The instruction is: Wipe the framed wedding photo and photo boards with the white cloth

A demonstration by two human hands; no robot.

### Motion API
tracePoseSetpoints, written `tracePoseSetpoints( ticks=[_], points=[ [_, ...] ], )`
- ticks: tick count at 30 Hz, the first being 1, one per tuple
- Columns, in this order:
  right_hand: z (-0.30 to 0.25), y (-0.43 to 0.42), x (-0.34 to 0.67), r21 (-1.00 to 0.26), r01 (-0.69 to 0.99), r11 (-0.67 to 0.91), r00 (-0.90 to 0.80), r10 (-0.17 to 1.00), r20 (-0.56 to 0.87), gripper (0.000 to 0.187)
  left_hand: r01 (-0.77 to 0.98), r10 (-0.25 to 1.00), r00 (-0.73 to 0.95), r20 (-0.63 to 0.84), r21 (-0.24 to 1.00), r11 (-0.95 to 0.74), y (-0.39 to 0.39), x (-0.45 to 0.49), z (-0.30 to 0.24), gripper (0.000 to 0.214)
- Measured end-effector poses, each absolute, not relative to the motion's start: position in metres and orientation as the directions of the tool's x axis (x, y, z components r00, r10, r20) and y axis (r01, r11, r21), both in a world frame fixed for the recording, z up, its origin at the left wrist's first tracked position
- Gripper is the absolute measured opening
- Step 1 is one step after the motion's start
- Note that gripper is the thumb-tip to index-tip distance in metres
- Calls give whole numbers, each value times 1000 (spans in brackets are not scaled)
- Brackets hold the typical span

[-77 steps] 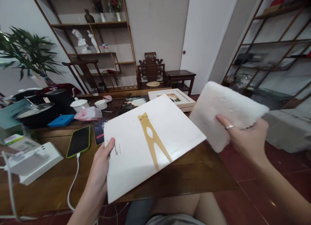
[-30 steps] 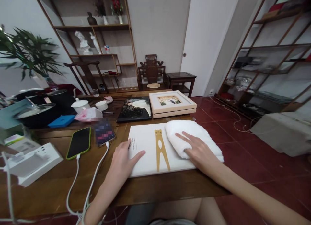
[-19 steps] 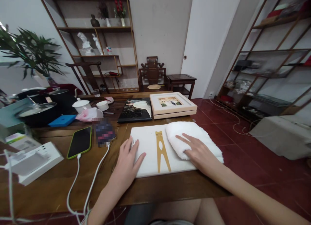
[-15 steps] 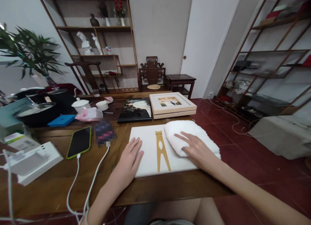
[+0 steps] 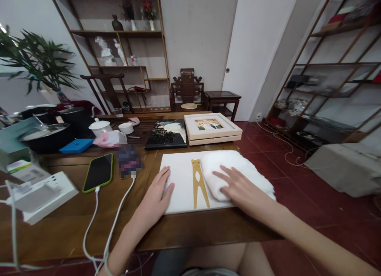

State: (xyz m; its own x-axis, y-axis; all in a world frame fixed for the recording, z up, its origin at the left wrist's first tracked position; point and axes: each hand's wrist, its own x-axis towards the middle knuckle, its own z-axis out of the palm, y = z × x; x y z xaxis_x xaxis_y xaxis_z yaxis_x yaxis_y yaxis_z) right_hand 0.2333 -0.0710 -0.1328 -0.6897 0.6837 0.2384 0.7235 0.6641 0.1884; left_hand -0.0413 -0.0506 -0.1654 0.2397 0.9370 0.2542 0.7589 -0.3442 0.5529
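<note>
A white rectangular board [image 5: 180, 184] lies on the wooden table in front of me. Painted or laid on its middle is a gold, flat figure [image 5: 199, 184] with a cat-like head and two long legs; I cannot tell whether it is loose. My left hand [image 5: 157, 194] rests flat along the board's left edge, fingers stretched and nearly together. Over the right part of the board spreads a folded, fluffy white towel [image 5: 250, 168], which hangs past the board's right side. My right hand [image 5: 236, 184] lies on top of this towel with its fingers spread, pressing lightly and not gripping.
A black picture panel [image 5: 166, 134] and a stacked cream picture frame [image 5: 214, 129] sit behind the board. To the left are a phone [image 5: 99, 172] with a charging cable, a white power strip [image 5: 49, 198], a blue box [image 5: 76, 145] and pots [image 5: 47, 137].
My right hand and the towel under it have shifted slightly towards me. My left hand has moved a little along the board's left edge, its fingers closer together.
</note>
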Motion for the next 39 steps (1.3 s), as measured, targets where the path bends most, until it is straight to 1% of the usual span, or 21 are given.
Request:
tracePoseSetpoints(
  ticks=[3, 6, 9, 12, 14, 17, 20, 25, 28, 30, 32, 34, 37, 39],
  points=[
    [-139, -103, 235, 164, 692, 703, -716, 640, 279, 9, 764, 946, 246, 212, 558, -324, -53, -42, -165, 52],
    [-143, -119, 238, 132, 660, 740, -737, 604, 302, 17, 774, 937, 274, 217, 529, -349, -54, -42, -167, 53],
    [-137, -112, 239, 81, 682, 727, -719, 646, 257, 20, 780, 931, 291, 219, 509, -364, -53, -42, -168, 52],
    [-127, -82, 235, 35, 728, 685, -676, 708, 202, 36, 775, 926, 297, 234, 508, -377, -52, -43, -169, 50],
    [-124, -57, 231, 37, 751, 660, -651, 730, 209, 42, 768, 920, 300, 251, 509, -389, -52, -44, -169, 49],
    [-125, -23, 225, 73, 782, 619, -616, 750, 240, 38, 765, 923, 292, 252, 517, -383, -53, -43, -168, 48],
    [-127, -14, 224, 101, 786, 611, -614, 747, 255, 34, 771, 932, 285, 222, 525, -361, -54, -42, -166, 50],
    [-137, -62, 227, 100, 763, 639, -641, 725, 252, 34, 777, 938, 276, 208, 526, -345, -54, -40, -165, 52],
    [-145, -103, 229, 98, 732, 674, -659, 665, 351, 23, 774, 938, 278, 208, 529, -346, -54, -40, -163, 52],
    [-150, -122, 232, 99, 698, 709, -676, 606, 419, 23, 774, 937, 283, 205, 529, -349, -55, -40, -162, 51],
    [-150, -128, 235, 89, 681, 727, -682, 586, 437, 25, 777, 936, 289, 201, 522, -352, -55, -41, -161, 50],
    [-146, -123, 236, 55, 693, 719, -679, 626, 383, 25, 785, 935, 297, 194, 508, -355, -55, -41, -162, 51],
    [-136, -94, 232, 7, 747, 665, -644, 721, 255, 36, 794, 932, 307, 192, 487, -362, -54, -41, -164, 52],
    [-128, -67, 226, -3, 788, 616, -603, 773, 200, 41, 797, 931, 306, 201, 480, -366, -53, -42, -166, 52]
  ],
)
